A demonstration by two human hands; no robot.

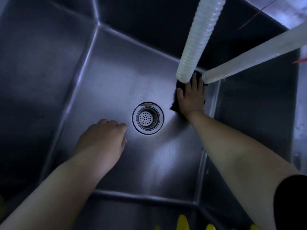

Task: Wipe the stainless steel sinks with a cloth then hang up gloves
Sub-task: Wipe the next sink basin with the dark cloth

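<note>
I see the right hand (191,98) flat, fingers spread, pressing the dark cloth (176,90) onto the sink (116,77) floor beside the drain (147,118); left hand (101,138) loosely curled, holding nothing; yellow gloves (182,223) at the near edge.

– Where is the right hand (191,98)?
– It presses flat on a dark cloth (180,83) on the sink (116,77) floor, near the drain (147,118).
– And the left hand (103,138)?
– Loosely curled, holding nothing.
</note>
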